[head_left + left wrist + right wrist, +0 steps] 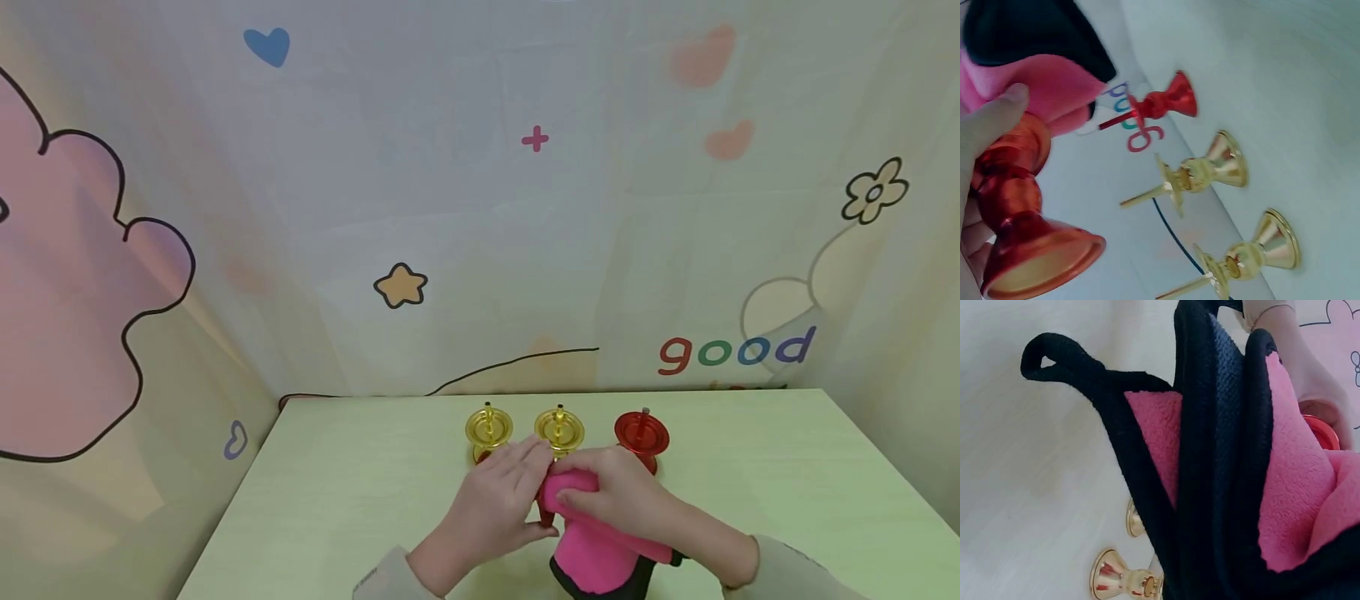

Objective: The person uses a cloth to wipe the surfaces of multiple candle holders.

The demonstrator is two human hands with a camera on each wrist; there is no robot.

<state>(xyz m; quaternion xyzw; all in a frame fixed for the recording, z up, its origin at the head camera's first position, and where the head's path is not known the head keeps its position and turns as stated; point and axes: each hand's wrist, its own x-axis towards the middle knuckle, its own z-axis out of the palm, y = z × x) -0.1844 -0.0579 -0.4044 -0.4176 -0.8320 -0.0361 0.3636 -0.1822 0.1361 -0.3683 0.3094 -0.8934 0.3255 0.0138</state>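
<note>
Your left hand [501, 497] curls its fingers round a red candlestick [1010, 199], tilted above the table [337, 492]; your right hand [628, 493] pinches a pink cloth [596, 557] over its upper end. Grip steadily, pressing the cloth lightly and evenly.

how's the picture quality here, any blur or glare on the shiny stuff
Head view: soft, fairly even light, the two shiny gold metal candlesticks small but readable; left wrist view: hazy and soft overall, with an orange sheen on the held glossy red metal candlestick; right wrist view: clearer up close, the fuzzy pile of the pink cloth with black edging showing.
</note>
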